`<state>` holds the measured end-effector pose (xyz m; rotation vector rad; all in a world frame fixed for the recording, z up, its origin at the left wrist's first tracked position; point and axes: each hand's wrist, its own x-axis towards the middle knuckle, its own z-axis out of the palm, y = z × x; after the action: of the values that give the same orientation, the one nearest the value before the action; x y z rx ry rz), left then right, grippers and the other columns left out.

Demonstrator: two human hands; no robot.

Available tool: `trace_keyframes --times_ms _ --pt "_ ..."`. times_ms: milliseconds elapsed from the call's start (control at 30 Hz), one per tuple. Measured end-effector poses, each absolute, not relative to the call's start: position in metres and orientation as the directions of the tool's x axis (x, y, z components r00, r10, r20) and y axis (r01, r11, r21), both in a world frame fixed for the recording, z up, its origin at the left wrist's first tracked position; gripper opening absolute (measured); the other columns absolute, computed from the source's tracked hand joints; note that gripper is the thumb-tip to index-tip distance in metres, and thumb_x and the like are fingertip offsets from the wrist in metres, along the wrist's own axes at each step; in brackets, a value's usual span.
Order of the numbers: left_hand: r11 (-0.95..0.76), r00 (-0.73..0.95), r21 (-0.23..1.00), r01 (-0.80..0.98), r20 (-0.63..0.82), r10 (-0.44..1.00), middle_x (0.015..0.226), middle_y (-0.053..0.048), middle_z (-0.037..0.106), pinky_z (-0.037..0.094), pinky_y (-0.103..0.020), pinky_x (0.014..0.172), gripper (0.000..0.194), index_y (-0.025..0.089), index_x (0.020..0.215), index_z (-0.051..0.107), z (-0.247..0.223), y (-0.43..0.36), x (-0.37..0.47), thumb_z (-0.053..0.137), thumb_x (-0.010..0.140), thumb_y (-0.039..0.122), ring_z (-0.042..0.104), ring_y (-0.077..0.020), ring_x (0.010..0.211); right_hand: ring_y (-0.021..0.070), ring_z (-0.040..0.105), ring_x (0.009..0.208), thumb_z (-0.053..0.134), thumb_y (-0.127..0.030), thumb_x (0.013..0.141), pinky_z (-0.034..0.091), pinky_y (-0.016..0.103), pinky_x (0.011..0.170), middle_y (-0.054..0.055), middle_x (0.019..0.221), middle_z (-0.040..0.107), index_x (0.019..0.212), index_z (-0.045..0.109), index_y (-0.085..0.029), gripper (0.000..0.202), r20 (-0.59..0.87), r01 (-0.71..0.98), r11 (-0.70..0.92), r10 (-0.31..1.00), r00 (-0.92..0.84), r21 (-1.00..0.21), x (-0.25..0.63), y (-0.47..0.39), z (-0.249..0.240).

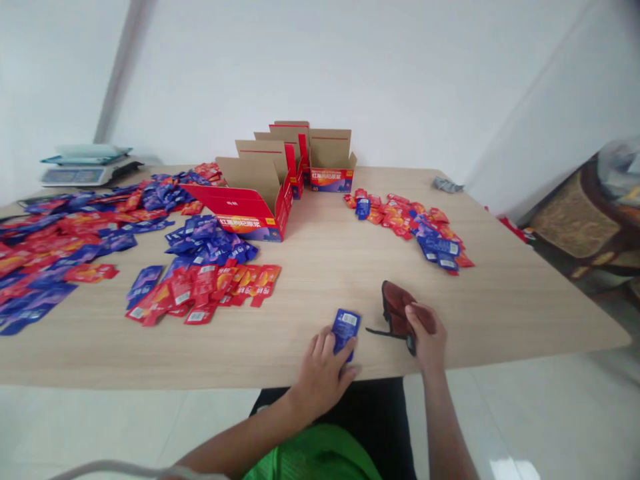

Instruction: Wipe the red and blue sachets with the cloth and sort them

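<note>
My left hand [320,375] is at the table's near edge, its fingers closed around the lower part of a blue sachet [346,321] with a white barcode label. To the right, a pair of sunglasses [397,308] with brown-red lenses and a dark frame is pinched in my right hand [428,333]. One temple arm of the glasses points left toward the sachet. Left of my hands lies a pile of red sachets [203,287], with a pile of blue sachets [210,237] just behind it.
Open red cartons [245,223] stand in a row at the back middle. A larger heap of mixed sachets [60,233] covers the left side, near a scale [80,175]. More mixed sachets [400,213] lie at right. A bag [590,213] is beyond the right edge.
</note>
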<state>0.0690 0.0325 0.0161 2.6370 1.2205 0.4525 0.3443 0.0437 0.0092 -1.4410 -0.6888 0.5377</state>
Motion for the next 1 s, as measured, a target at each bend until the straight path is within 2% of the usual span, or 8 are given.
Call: trace_keyframes --times_ms 200,333,467,533,600,700,767,1000 --pt "-0.746 0.717 0.235 0.622 0.21 0.664 0.17 -0.011 0.032 0.038 -0.053 0.123 0.067 0.023 0.163 0.038 0.016 0.013 0.042 0.057 0.104 0.047 0.022 -0.037 0.159 0.0265 0.071 0.106 0.085 -0.054 0.076 0.052 0.046 0.104 0.011 0.111 0.077 0.105 0.073 -0.018 0.048 0.134 0.116 0.073 0.708 0.693 -0.991 0.338 0.046 0.01" --pt "-0.833 0.796 0.143 0.535 0.244 0.554 0.169 -0.008 0.037 0.037 -0.045 0.126 0.056 0.018 0.159 0.043 -0.001 0.002 0.025 0.055 0.106 0.03 0.024 -0.0308 0.16 0.0261 0.071 0.106 0.085 -0.054 0.077 0.053 0.043 0.102 0.01 0.111 0.077 0.105 0.074 -0.018 0.047 0.152 0.141 0.071 0.675 0.722 -0.987 0.336 0.048 0.019" --pt "-0.876 0.827 0.151 0.457 0.291 0.481 0.163 -0.007 0.047 0.036 -0.045 0.128 0.047 0.017 0.152 0.052 -0.009 0.004 0.01 0.047 0.106 0.012 0.032 -0.0264 0.157 0.0259 0.071 0.107 0.081 -0.049 0.084 0.054 0.043 0.1 0.01 0.11 0.076 0.109 0.072 -0.019 0.04 0.258 0.262 0.088 0.626 0.736 -0.961 0.319 0.049 0.048" --pt "-0.881 0.829 0.183 0.436 0.301 0.472 0.16 -0.007 0.051 0.038 -0.046 0.127 0.044 0.017 0.149 0.055 -0.007 0.009 0.006 0.044 0.107 0.012 0.037 -0.0258 0.154 0.0241 0.071 0.104 0.08 -0.043 0.088 0.055 0.041 0.097 0.007 0.109 0.075 0.107 0.073 -0.022 0.03 0.403 0.434 0.136 0.678 0.614 -0.89 0.299 0.048 0.062" --pt "-0.884 0.828 0.211 0.417 0.313 0.465 0.156 -0.008 0.056 0.041 -0.045 0.125 0.042 0.017 0.148 0.056 -0.005 0.013 0.004 0.042 0.109 0.013 0.044 -0.0252 0.15 0.023 0.068 0.105 0.078 -0.037 0.091 0.055 0.039 0.096 0.006 0.11 0.072 0.107 0.073 -0.025 0.021 0.509 0.586 0.247 0.793 0.335 -0.772 0.276 0.046 0.068" --pt "-0.881 0.815 0.257 0.397 0.342 0.467 0.145 -0.007 0.065 0.046 -0.043 0.121 0.039 0.018 0.144 0.06 -0.004 0.015 0.005 0.04 0.11 0.015 0.057 -0.0236 0.139 0.023 0.064 0.112 0.073 -0.031 0.095 0.054 0.041 0.102 0.005 0.112 0.071 0.113 0.072 -0.029 0.018 0.467 0.657 0.488 0.855 -0.227 -0.575 0.246 0.042 0.056" --pt "-0.872 0.804 0.287 0.397 0.349 0.481 0.14 -0.006 0.069 0.048 -0.041 0.119 0.038 0.018 0.142 0.062 -0.004 0.016 0.005 0.04 0.111 0.015 0.063 -0.0217 0.132 0.0232 0.062 0.114 0.069 -0.028 0.098 0.053 0.042 0.105 0.004 0.111 0.071 0.113 0.071 -0.029 0.016 0.388 0.659 0.577 0.815 -0.429 -0.482 0.239 0.043 0.04" --pt "-0.893 0.822 0.246 0.377 0.355 0.445 0.152 -0.008 0.059 0.046 -0.041 0.121 0.042 0.015 0.146 0.059 -0.004 0.017 0.004 0.04 0.109 0.01 0.052 -0.0219 0.145 0.0266 0.06 0.11 0.066 -0.027 0.099 0.053 0.047 0.103 0.007 0.111 0.07 0.114 0.071 -0.027 0.016 0.393 0.828 0.457 0.862 -0.32 -0.326 0.289 0.092 0.017"
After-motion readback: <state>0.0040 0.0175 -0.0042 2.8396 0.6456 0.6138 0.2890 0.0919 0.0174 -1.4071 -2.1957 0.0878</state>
